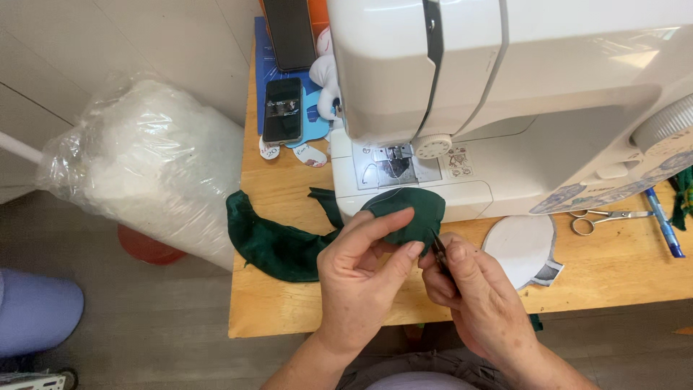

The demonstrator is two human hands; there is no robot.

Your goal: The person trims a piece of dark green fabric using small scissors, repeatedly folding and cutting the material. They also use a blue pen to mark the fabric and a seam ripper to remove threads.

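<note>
My left hand [361,278] pinches a dark green velvet fabric piece [408,209] between thumb and fingers, just in front of the white sewing machine [505,94]. My right hand [473,289] grips small dark thread snips [438,249], their tips touching the fabric's lower edge. More of the green fabric [271,242] trails left over the wooden table [621,274] and hangs past its left edge.
A white oval pattern piece [521,249] lies right of my hands. Silver scissors [599,218] and a blue pen [665,224] rest at the right. A phone [282,110] lies at the back left. A clear bag of white stuffing [148,166] stands on the floor.
</note>
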